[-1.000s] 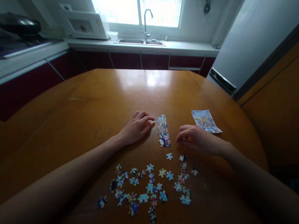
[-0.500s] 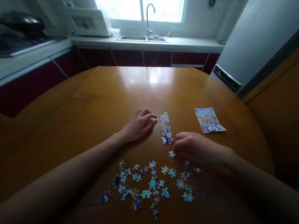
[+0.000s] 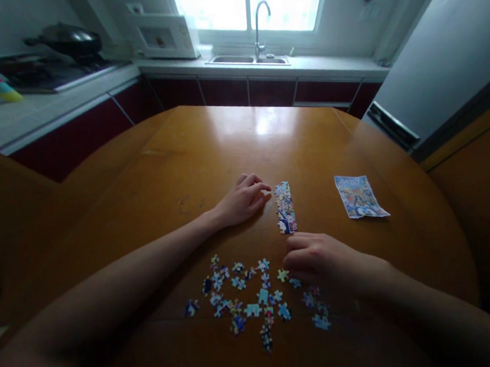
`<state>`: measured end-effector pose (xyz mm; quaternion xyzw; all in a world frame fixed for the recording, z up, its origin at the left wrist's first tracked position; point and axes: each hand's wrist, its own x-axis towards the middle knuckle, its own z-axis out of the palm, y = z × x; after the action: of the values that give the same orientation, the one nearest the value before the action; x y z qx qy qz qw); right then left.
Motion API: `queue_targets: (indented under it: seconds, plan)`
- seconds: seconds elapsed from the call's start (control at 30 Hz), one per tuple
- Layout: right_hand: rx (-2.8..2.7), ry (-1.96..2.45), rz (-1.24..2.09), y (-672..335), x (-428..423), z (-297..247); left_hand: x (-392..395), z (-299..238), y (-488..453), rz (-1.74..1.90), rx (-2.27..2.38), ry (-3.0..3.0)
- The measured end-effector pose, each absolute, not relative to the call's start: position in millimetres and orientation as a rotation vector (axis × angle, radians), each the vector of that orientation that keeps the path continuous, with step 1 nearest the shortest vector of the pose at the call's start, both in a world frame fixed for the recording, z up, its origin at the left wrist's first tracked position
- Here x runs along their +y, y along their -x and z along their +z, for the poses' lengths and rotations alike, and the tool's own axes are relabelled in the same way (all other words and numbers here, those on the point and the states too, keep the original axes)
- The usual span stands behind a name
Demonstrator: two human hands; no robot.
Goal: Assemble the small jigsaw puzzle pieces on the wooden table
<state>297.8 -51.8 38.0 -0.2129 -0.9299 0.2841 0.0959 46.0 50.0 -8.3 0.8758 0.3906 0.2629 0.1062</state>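
My left hand (image 3: 247,199) rests on the table with its fingers loosely stretched out and holds nothing. Its fingertips stop just short of the left edge of a narrow strip of joined jigsaw pieces (image 3: 286,208). Below the strip's lower end is my right hand (image 3: 319,258), palm down with the fingers curled together. Whatever lies under or between those fingertips is hidden. Nearer to me, several loose jigsaw pieces (image 3: 263,296) lie scattered, a yellowish piece (image 3: 282,274) among them just below my right fingers. The right hand partly covers the pieces on that side.
A creased picture sheet (image 3: 360,197) lies on the wooden table (image 3: 240,138) to the right of the strip. Beyond the table's far edge are a counter with a sink (image 3: 248,60), a microwave (image 3: 165,36) and a pan (image 3: 69,39). A fridge (image 3: 444,69) stands at the right.
The view has shifted, moving the scene rightward. My right hand has come down toward me, and the single piece that lay by its fingertips is out of sight. My left hand stays beside the strip.
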Motion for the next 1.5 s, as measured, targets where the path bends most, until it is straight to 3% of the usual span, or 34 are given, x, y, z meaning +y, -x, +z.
queue_targets:
  seconds: [0.87, 1.03, 1.17, 1.3, 1.5]
  plan:
    - [-2.728, 0.578, 0.454, -239.1, -101.9, 5.7, 51.1, -15.0, -45.7, 0.808, 1.109, -2.593]
    - [-2.73, 0.556, 0.527, -236.8, -102.1, 6.6, 52.1, -14.3, -45.2, 0.818, 1.145, -2.594]
    - [-2.576, 0.613, 0.846, -240.3, -99.7, 20.2, 50.4, -13.0, -46.1, 0.81, 1.151, -2.597]
    - [-2.308, 0.729, 0.939, -249.8, -67.5, 47.4, 49.1, -12.5, -46.2, 0.801, 1.149, -2.599]
    - [-1.981, 1.118, 0.647, -269.6, 47.6, 54.3, 49.7, -12.1, -46.5, 0.627, 1.211, -2.67]
